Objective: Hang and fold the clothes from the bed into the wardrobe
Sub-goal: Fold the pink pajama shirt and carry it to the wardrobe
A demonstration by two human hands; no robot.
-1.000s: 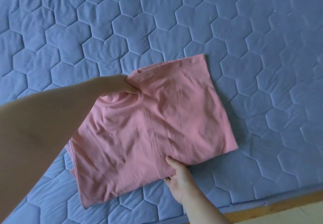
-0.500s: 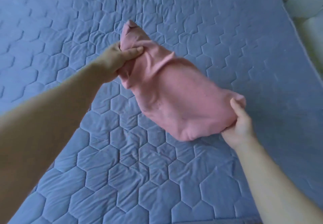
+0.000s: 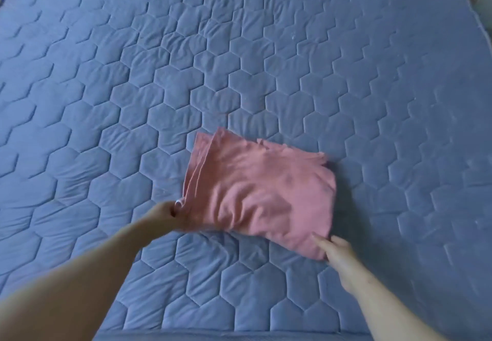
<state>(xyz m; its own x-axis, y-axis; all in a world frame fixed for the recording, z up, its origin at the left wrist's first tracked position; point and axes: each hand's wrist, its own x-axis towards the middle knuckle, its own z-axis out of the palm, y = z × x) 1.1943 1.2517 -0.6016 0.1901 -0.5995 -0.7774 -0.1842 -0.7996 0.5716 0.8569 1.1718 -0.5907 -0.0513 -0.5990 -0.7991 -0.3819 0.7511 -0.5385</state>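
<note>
Left hand (image 3: 174, 214) pinches the near-left corner of a folded pink garment (image 3: 263, 189) lying on the blue quilted bed (image 3: 239, 61), right hand (image 3: 336, 251) touches its near-right corner, grip unclear; folding looks done, so next likely comes lifting it flat toward the wardrobe, out of view

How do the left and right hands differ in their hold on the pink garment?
The left hand curls round the garment's near left corner, gripping its layered edge; the right hand has straight fingers, one resting on the near right corner. The left hand's fingers are mostly hidden by fabric; the right hand's show plainly. Both touch the folded garment, which lies on the mattress.
</note>
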